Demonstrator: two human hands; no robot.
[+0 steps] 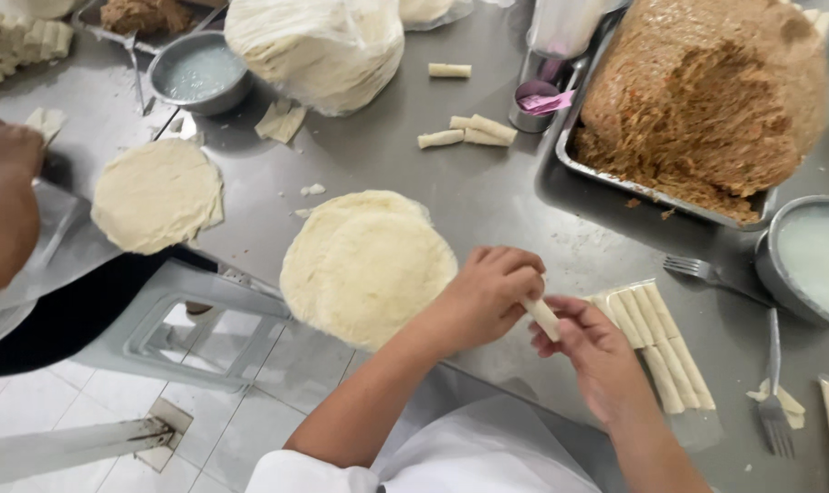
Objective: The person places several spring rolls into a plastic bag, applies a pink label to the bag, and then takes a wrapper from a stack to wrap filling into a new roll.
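Over the steel bench [487,196], my left hand [492,294] and right hand [597,351] are meeting, fingers of both pinching a pale rolled wrapper [543,319] beside the wrapper stack [364,265].

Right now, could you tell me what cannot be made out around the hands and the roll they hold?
- Head view: most of the pale roll is covered by the left hand and right hand.
- The roll's filling: hidden by the wrapper.
- The bowl of white liquid is cut off by the right edge.
- The tray: its bottom is buried under the brown filling.
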